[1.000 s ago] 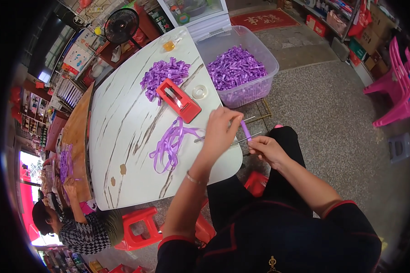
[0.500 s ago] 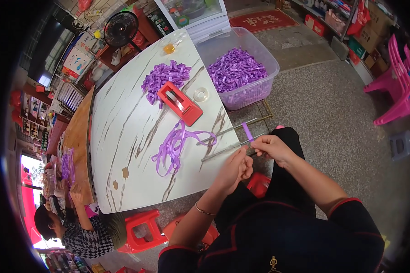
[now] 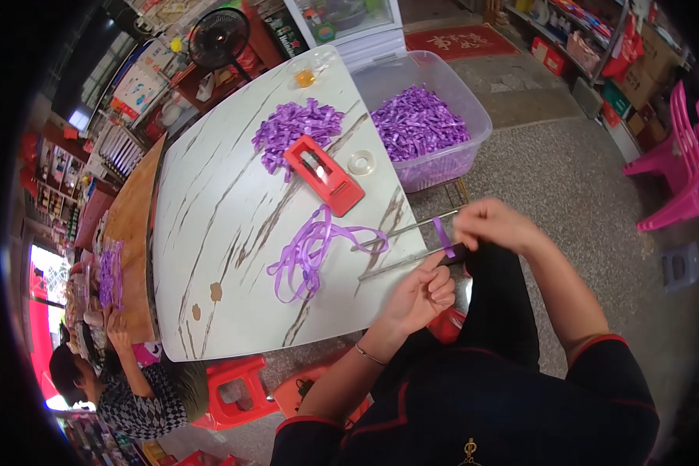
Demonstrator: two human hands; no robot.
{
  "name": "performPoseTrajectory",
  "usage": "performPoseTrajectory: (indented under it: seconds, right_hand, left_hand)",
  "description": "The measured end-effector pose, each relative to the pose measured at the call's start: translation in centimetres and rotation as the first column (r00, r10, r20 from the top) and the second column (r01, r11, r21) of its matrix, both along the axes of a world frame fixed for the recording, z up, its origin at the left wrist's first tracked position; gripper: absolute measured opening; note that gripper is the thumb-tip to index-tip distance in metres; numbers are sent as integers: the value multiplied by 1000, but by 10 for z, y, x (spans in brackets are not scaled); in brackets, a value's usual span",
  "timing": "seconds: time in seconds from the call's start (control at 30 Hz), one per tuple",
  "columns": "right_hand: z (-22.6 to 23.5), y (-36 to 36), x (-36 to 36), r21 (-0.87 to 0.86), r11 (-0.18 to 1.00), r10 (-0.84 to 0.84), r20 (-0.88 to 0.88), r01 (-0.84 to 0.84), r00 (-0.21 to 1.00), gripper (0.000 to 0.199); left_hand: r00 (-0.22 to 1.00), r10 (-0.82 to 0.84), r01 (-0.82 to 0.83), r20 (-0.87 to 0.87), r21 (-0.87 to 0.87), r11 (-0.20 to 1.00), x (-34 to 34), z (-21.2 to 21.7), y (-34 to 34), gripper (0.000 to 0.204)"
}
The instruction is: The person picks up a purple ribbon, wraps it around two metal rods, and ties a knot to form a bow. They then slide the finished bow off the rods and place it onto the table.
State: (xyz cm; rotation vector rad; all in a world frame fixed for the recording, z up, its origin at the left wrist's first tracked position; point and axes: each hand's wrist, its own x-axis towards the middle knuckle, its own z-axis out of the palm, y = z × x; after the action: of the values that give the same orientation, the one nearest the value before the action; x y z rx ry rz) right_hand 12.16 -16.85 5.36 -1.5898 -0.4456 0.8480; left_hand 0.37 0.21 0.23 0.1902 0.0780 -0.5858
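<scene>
Two thin metal rods [image 3: 396, 266] lie side by side, jutting past the table's right edge. A purple ribbon [image 3: 442, 235] crosses between them as a short band. At the near rod, my left hand [image 3: 421, 299] has its index finger stretched against the ribbon's lower end, its other fingers curled in. Just right of the band, my right hand [image 3: 493, 225] is closed in a pinch by the far rod; the part of the ribbon at its fingertips is mostly hidden. Loose lengths of purple ribbon [image 3: 307, 256] lie on the table to the left, one strand running to the rods.
On the marble-patterned table [image 3: 225, 210] are a red tape dispenser [image 3: 326, 177], a tape roll [image 3: 360, 162] and a purple ribbon pile [image 3: 299, 132]. A clear tub [image 3: 435, 172] of purple pieces stands beyond the edge. Another person [image 3: 140, 404] works at left, near red stools [image 3: 237, 396].
My right hand has moved right and up to the far rod. My left index finger has straightened onto the ribbon, which now spans both rods. The view has shifted slightly.
</scene>
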Motion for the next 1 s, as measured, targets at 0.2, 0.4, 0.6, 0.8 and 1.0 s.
performPoseTrajectory:
  seconds: [0.2, 0.4, 0.6, 0.8, 1.0]
  right_hand:
    - [14, 116, 57, 88, 995, -92, 570, 50, 817, 29]
    - [7, 188, 95, -174, 982, 119, 303, -68, 946, 27]
    - [19, 193, 86, 10, 995, 102, -16, -102, 995, 22]
    - [28, 176, 59, -90, 995, 48, 3, -48, 999, 14]
    - [0, 149, 16, 139, 987, -40, -236, 75, 971, 20]
  left_hand:
    - [1000, 9, -9, 27, -6, 1000, -2, -4, -1, 47]
    - [999, 5, -4, 52, -31, 1000, -3, -10, -1, 45]
    - [999, -4, 6, 54, -47, 999, -2, -14, -1, 44]
    - [999, -3, 4, 49, -14, 1000, -2, -15, 1, 41]
    - [998, -2, 4, 64, -34, 999, -2, -12, 0, 38]
